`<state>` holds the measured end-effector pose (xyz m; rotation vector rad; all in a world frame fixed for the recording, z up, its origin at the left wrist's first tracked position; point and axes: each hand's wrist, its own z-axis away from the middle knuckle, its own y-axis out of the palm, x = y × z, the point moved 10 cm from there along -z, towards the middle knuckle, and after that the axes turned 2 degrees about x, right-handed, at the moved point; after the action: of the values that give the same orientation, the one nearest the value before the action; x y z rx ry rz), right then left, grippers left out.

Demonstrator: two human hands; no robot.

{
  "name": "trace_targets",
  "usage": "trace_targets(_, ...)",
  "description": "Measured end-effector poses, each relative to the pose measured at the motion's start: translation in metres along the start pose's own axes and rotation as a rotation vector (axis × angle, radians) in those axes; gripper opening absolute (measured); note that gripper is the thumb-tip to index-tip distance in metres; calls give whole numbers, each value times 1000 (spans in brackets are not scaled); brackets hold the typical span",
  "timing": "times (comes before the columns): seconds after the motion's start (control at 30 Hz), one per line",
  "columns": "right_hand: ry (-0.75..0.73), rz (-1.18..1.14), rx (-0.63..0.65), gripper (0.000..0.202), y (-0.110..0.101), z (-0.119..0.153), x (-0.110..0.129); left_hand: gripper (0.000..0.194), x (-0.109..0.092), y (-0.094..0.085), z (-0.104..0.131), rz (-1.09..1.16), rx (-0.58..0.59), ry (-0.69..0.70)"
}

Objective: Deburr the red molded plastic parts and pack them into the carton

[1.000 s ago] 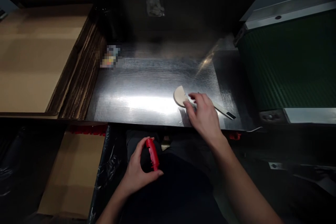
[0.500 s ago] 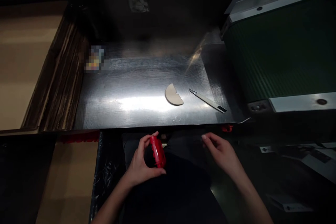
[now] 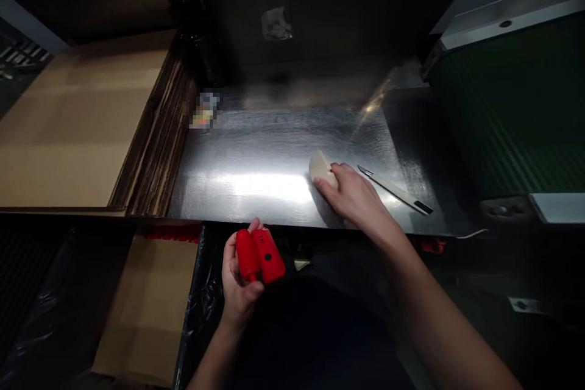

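My left hand (image 3: 237,295) holds the red piece (image 3: 273,263) and my right hand (image 3: 356,198) pinches the pale rounded piece (image 3: 320,164) at the worktop (image 3: 265,134); I judge both gripped but not joined, and can't tell whether the pale one is lifted clear. My left hand cups upward on the near side, my right reaches forward, palm down, with the knife (image 3: 397,192) untouched just right.
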<state>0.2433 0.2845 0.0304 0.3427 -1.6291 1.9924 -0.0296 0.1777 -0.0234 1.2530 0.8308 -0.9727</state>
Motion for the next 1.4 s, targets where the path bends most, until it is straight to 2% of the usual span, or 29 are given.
trace_targets(0.1,-78,-237,197,36,16,53,21,96,-3,-6,-6,-30,-84,41)
trace_targets(0.17,-142,-353,336,26,33,88,42,95,-4,-7,-11,-48,-116,54)
trace_targets(0.2,-171,-365,371,20,41,100,51,94,-4,-6,-13,-57,-124,60)
trace_targets(0.27,-210,-315,352,12,52,113,64,91,-8,-4,-18,-84,-137,89)
trace_targets(0.4,-239,-243,215,13,57,111,74,87,-18,0,-22,-137,-155,150)
trace_targets(0.53,-215,-211,159,14,57,109,75,85,-22,-2,-21,-169,-200,159)
trace_targets(0.83,-279,-181,170,8,53,110,88,85,-19,-3,-17,-176,-231,115)
trace_targets(0.97,-245,-147,167,11,53,107,84,85,-18,-3,-16,-173,-243,102)
trace_targets(1.4,-271,-174,166,12,53,108,86,81,-17,-2,-16,-164,-245,60)
